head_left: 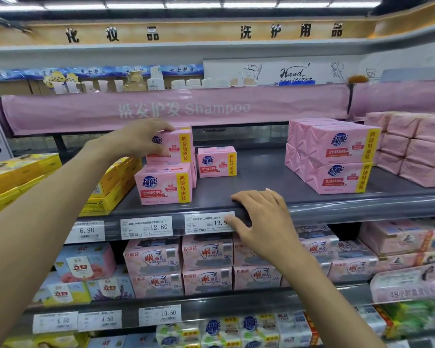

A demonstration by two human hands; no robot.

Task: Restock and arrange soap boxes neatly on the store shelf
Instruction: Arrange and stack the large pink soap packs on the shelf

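Observation:
My left hand (138, 139) grips a pink soap box (177, 144) that sits on top of another at the left of the grey shelf (261, 177). In front of that stack stands a third pink box (164, 185), and a single one (217, 162) stands just to the right. My right hand (259, 219) rests on the shelf's front edge with fingers spread, its thumb over a price label (206, 223). At the right, two pink boxes (337, 162) are stacked near the front, with more behind them.
Yellow soap packs (116, 187) crowd the shelf's left end. Plain pink wrapped packs (417, 146) fill the far right. A pink Shampoo banner (181, 109) hangs low above the shelf. The shelf below holds rows of pink and blue soap packs (206, 262).

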